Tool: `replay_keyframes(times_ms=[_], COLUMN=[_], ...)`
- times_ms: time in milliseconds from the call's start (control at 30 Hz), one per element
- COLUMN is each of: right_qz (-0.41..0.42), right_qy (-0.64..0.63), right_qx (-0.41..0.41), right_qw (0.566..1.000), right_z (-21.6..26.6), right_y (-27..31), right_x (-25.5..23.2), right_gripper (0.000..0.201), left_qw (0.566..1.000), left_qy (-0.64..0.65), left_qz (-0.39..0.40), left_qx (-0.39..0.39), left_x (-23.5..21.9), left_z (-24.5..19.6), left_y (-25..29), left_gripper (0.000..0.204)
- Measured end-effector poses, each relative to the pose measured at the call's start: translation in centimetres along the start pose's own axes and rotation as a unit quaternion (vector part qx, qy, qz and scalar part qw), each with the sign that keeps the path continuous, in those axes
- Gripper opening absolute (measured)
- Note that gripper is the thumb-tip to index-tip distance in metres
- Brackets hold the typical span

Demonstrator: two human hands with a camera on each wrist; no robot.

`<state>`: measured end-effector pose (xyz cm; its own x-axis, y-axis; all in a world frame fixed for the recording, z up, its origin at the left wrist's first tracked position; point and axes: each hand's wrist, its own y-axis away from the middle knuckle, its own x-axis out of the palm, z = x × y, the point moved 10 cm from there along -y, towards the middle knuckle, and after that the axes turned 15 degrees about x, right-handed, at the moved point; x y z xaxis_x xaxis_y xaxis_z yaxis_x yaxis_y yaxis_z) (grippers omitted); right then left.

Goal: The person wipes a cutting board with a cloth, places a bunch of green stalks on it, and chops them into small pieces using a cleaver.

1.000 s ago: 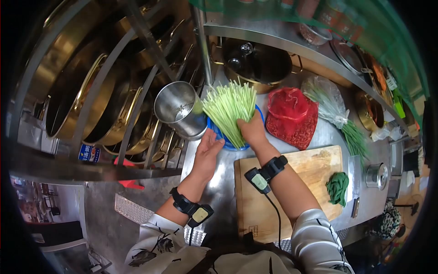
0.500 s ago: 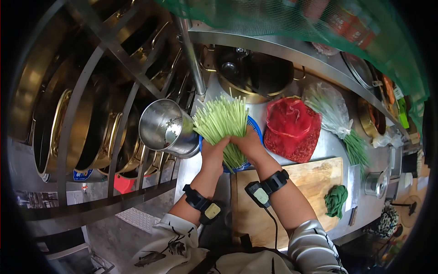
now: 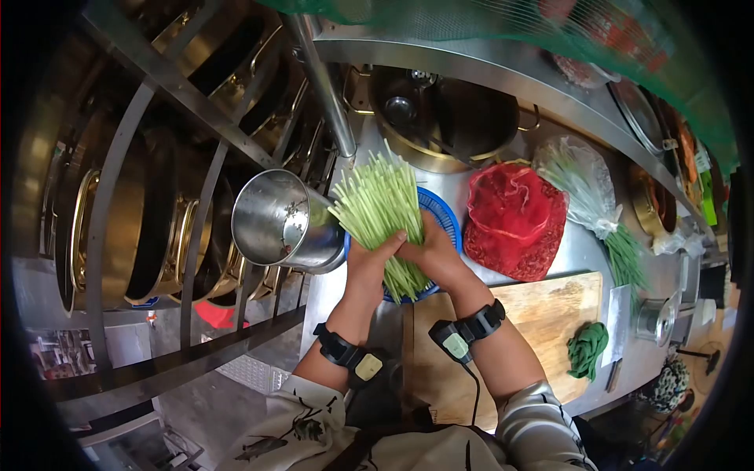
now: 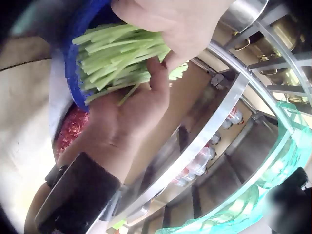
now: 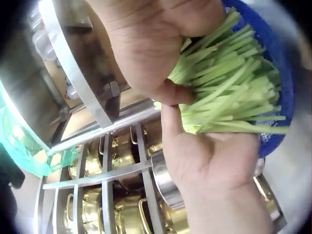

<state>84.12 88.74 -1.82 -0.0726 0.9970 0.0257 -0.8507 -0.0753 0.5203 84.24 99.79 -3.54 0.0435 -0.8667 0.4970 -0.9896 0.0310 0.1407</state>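
Observation:
A thick bundle of pale green cut stalks is gripped between both hands over a round blue plastic basket. My left hand wraps the left side of the bundle, and my right hand wraps the right side, with the thumbs meeting across the top. In the left wrist view, the stalk ends stick out between the hands, with the basket rim behind them. The right wrist view shows the left palm under the stalks and the right hand over them. Fingers beneath the bundle are hidden in the head view.
Left of the basket is a steel pot with bits inside. A large pot stands behind, a red mesh bag and bagged green onions to the right. A cutting board with a green cloth lies in front; racked pans line the left.
The left hand, held apart beside the basket a second ago, has come up to the stalks and now grips them with the right hand. The bundle has shifted slightly toward the body.

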Motion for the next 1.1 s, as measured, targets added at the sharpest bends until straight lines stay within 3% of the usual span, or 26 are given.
replay_keyframes(times_ms=[67, 133, 233, 367, 433, 533, 600, 667, 700, 767, 800, 833, 900, 933, 967, 1000, 1067, 1100], right_qz=[0.001, -0.036, -0.038, -0.028, -0.092, -0.043, -0.066, -0.099, -0.104, -0.133, -0.138, -0.153, -0.176, -0.159, -0.141, -0.145, -0.193, -0.191], right_qy=[0.025, 0.077, 0.046, 0.006, 0.085, -0.114, -0.013, -0.064, -0.065, 0.000, -0.004, -0.011, -0.025, -0.022, -0.027, -0.041, 0.018, 0.001], right_qx=[-0.026, -0.113, -0.152, -0.213, -0.269, -0.114, -0.058, -0.004, -0.004, 0.021, 0.024, 0.055, 0.090, 0.183, 0.277, 0.286, 0.190, 0.218], right_qw=[0.999, 0.990, 0.987, 0.977, 0.955, 0.986, 0.996, 0.993, 0.992, 0.991, 0.990, 0.987, 0.980, 0.970, 0.950, 0.946, 0.962, 0.957], right_z=[0.8, 2.6, 4.3, 5.6, 5.2, -0.8, -4.6, -8.4, -10.1, -14.1, -15.4, -17.1, -20.1, -23.3, -26.5, -27.2, -27.1, -26.6], right_y=[0.9, 2.1, 4.3, 9.0, 12.8, 16.6, 19.6, 22.3, 23.5, 25.5, 26.6, 27.5, 28.7, 29.0, 30.0, 30.3, 29.6, 29.8], right_x=[0.4, 0.6, 0.8, 0.6, -0.3, -1.7, -2.9, -4.2, -4.6, -5.5, -5.7, -6.1, -6.7, -6.5, -6.2, -6.3, -7.0, -7.2], right_gripper=[0.060, 0.066, 0.066, 0.067, 0.068, 0.056, 0.040, 0.031, 0.031, 0.024, 0.024, 0.023, 0.025, 0.026, 0.027, 0.049, 0.047, 0.046], left_qw=[1.000, 0.999, 0.995, 0.996, 0.990, 0.974, 0.958, 0.911, 0.909, 0.849, 0.878, 0.875, 0.833, 0.827, 0.780, 0.719, 0.636, 0.578], left_qy=[0.008, 0.033, 0.085, 0.041, -0.008, -0.082, -0.122, -0.203, -0.201, -0.289, -0.195, -0.195, -0.226, -0.222, -0.328, -0.429, -0.549, -0.614], left_qz=[0.006, 0.019, 0.031, 0.061, 0.138, 0.204, 0.247, 0.349, 0.353, 0.440, 0.436, 0.441, 0.504, 0.515, 0.531, 0.545, 0.542, 0.531], left_qx=[0.004, 0.038, 0.046, 0.051, 0.042, 0.059, 0.080, 0.089, 0.089, -0.047, -0.041, -0.045, -0.026, -0.036, -0.041, -0.042, 0.025, 0.080], left_x=[0.3, 1.1, 2.6, 4.8, 6.9, 8.9, 10.2, 12.2, 12.4, 12.2, 12.6, 12.1, 12.2, 13.1, 13.0, 13.0, 14.2, 15.0], left_z=[-0.3, -1.7, -3.4, -5.8, -6.1, -4.6, -3.3, -1.1, -0.3, 5.2, 7.0, 9.4, 12.7, 12.0, 11.9, 12.0, 12.0, 11.2], left_y=[0.4, 0.7, 1.5, 4.1, 6.5, 10.0, 12.3, 14.8, 15.5, 18.4, 19.7, 20.5, 22.9, 23.8, 24.2, 24.5, 25.0, 24.7], left_gripper=[0.054, 0.055, 0.055, 0.059, 0.066, 0.079, 0.083, 0.090, 0.090, 0.093, 0.089, 0.089, 0.084, 0.084, 0.086, 0.088, 0.102, 0.109])
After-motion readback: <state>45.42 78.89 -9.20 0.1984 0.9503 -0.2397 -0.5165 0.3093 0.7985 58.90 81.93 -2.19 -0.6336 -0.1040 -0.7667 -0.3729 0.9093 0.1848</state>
